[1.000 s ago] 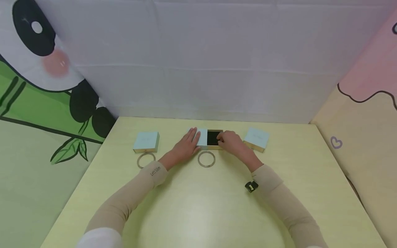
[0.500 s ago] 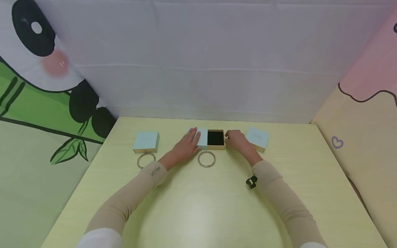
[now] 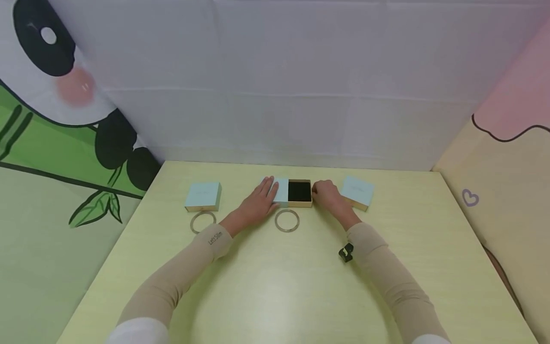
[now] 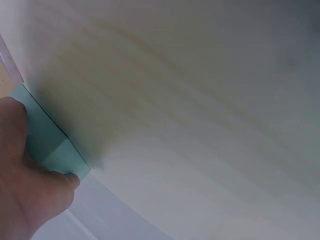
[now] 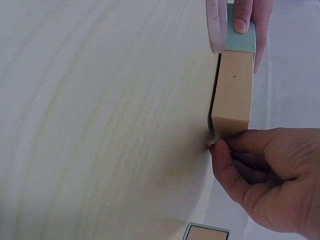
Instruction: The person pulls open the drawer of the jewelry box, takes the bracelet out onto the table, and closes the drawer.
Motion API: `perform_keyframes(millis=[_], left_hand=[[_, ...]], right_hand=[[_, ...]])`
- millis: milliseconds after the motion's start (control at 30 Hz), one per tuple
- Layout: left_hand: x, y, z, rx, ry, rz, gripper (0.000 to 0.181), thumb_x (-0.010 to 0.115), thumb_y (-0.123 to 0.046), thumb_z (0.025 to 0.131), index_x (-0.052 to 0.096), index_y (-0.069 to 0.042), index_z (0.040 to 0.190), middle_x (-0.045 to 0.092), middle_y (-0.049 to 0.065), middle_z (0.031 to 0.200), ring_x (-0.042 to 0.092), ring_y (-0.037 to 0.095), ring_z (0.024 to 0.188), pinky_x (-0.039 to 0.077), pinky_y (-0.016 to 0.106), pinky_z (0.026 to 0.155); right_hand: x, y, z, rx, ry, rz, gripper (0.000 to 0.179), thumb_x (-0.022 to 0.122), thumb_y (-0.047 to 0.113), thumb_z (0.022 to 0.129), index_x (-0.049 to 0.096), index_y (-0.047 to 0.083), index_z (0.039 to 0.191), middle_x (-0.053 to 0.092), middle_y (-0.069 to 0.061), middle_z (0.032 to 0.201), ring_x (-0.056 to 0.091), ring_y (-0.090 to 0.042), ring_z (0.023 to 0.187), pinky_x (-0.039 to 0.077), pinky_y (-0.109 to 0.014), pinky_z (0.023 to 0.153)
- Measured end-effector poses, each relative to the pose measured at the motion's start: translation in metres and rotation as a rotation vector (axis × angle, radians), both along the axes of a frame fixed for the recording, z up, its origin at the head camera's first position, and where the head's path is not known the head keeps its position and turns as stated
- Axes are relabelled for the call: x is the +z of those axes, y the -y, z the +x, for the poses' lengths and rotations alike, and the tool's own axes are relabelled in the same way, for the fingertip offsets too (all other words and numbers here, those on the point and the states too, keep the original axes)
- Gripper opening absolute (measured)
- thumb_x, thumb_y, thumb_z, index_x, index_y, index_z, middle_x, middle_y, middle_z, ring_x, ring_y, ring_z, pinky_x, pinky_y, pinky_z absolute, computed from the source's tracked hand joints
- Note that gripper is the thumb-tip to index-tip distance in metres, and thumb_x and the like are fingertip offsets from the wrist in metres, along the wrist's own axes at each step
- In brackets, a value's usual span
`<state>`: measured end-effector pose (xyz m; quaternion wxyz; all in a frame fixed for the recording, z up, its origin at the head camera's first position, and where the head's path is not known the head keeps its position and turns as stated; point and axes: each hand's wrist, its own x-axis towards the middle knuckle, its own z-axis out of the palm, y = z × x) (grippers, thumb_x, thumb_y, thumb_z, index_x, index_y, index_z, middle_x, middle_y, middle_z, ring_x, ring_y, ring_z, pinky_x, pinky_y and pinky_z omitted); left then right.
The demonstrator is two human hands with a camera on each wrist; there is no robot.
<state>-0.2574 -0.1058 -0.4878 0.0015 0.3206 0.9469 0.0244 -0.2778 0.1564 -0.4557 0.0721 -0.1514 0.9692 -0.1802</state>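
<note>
A pale blue drawer-style gift box (image 3: 281, 192) sits at the back middle of the table. Its gold-edged drawer (image 3: 299, 192), with a black lining, sticks out to the right. My left hand (image 3: 258, 199) lies over the blue sleeve and holds it, thumb against the front face; the left wrist view shows another finger at the end. My right hand (image 3: 330, 197) is at the drawer's outer end. In the right wrist view, its thumb and forefinger pinch at the bottom of that end; what lies between the tips is mostly hidden. A bangle (image 3: 287, 220) lies in front of the box.
Another blue box (image 3: 203, 196) stands at the left with a second bangle (image 3: 203, 222) before it, near my left wrist. A third blue box (image 3: 357, 192) sits angled just right of my right hand. A white backdrop (image 3: 301, 86) rises behind the table.
My right hand has moved from over the drawer's right edge to outside its end. The drawer stands slightly farther out to the right. My left hand has stayed on the sleeve.
</note>
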Motion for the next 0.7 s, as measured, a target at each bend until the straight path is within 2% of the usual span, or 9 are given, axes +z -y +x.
perform_keyframes(millis=[200,433,700], left_hand=[[0.001,-0.001,-0.001,0.009,0.021,-0.007,0.068,0.038,-0.037,0.111,0.015,0.005,0.16,0.006,0.028,0.167,0.006,0.04,0.156,0.011,0.045,0.126],[0.003,-0.001,0.0,0.008,0.016,0.004,0.068,0.039,-0.036,0.111,0.017,0.006,0.159,0.007,0.028,0.166,0.007,0.041,0.155,0.013,0.045,0.125],[0.003,-0.002,0.0,0.01,0.02,0.003,0.069,0.04,-0.037,0.11,0.017,0.006,0.159,0.006,0.028,0.167,0.007,0.041,0.155,0.013,0.046,0.125]], right_hand=[[0.003,0.004,0.0,-0.01,0.015,-0.006,0.031,0.055,0.006,0.101,0.062,0.004,0.071,0.047,-0.002,0.063,0.042,-0.015,0.062,0.038,-0.028,0.058],[0.001,0.013,-0.002,0.002,0.014,0.002,0.033,0.055,0.006,0.101,0.058,0.007,0.069,0.044,0.0,0.064,0.038,-0.014,0.062,0.037,-0.028,0.058],[0.0,0.025,-0.003,0.032,0.026,-0.017,0.045,0.051,0.002,0.1,0.04,0.014,0.058,0.026,0.003,0.058,0.027,-0.012,0.058,0.031,-0.027,0.054]])
